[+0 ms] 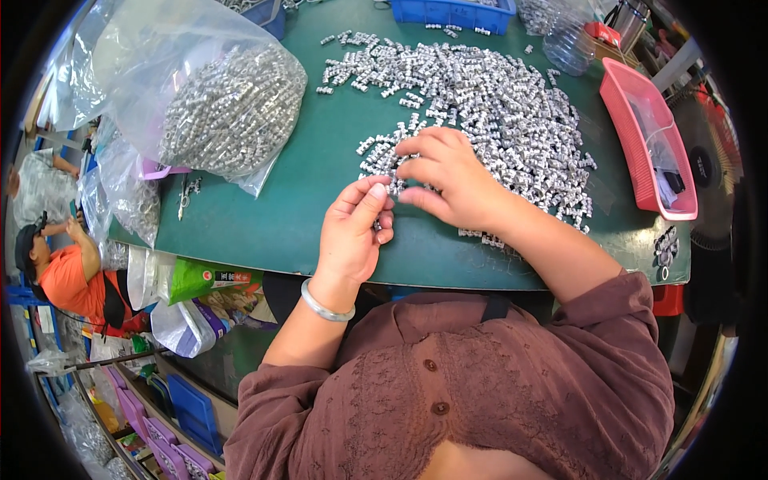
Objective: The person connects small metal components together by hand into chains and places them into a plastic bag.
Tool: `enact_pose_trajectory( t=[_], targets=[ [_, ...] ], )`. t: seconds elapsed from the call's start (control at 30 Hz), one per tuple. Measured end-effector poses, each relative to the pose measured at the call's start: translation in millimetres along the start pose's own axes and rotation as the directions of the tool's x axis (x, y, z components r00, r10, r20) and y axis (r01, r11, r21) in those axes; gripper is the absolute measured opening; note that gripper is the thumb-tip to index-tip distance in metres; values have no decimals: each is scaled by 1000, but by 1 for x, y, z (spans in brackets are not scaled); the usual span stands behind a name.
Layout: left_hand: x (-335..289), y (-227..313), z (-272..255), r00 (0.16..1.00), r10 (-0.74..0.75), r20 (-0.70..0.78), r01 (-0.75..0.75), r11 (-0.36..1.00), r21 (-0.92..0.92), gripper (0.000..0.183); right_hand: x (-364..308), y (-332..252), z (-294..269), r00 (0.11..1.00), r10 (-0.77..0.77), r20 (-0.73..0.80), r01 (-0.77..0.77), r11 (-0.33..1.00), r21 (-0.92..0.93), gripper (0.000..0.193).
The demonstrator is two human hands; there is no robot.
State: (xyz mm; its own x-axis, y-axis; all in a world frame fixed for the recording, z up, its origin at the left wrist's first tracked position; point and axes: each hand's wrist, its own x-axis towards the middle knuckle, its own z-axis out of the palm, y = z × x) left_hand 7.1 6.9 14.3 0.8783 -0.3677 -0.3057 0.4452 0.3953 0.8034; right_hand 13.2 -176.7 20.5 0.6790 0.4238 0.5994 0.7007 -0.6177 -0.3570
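A wide heap of small silvery metal parts (488, 104) covers the green table (304, 184). My left hand (352, 228) is near the table's front edge, fingers curled, pinching small silvery parts between thumb and fingers. My right hand (448, 176) rests on the near edge of the heap, its fingertips pressed onto several parts close to the left hand's thumb. A silver bangle (324, 308) circles my left wrist.
A large clear plastic bag (224, 112) full of the same parts lies at the left. A pink tray (648, 144) stands at the right, a blue bin (452, 14) at the back. Another person in an orange shirt (68, 280) sits lower left.
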Motion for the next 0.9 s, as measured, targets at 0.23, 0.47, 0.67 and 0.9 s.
enact_pose_trajectory(
  t=[0.23,0.47,0.67,0.9],
  targets=[
    [1,1,-14,962,-184,202,256,863,-435,21,-5,6,-9,976,191,104,-146,931,-335,12],
    [2,0,-15,953,-186,240,284,825,-488,20,-6,12,-7,978,168,126,-121,942,-314,11],
    [1,-2,-13,971,-171,167,228,871,-436,20,-4,6,-5,984,156,83,-119,931,-345,10],
    [-3,2,-7,984,-130,118,160,941,-297,18,-5,6,-4,975,187,117,-139,933,-333,9]
  ],
)
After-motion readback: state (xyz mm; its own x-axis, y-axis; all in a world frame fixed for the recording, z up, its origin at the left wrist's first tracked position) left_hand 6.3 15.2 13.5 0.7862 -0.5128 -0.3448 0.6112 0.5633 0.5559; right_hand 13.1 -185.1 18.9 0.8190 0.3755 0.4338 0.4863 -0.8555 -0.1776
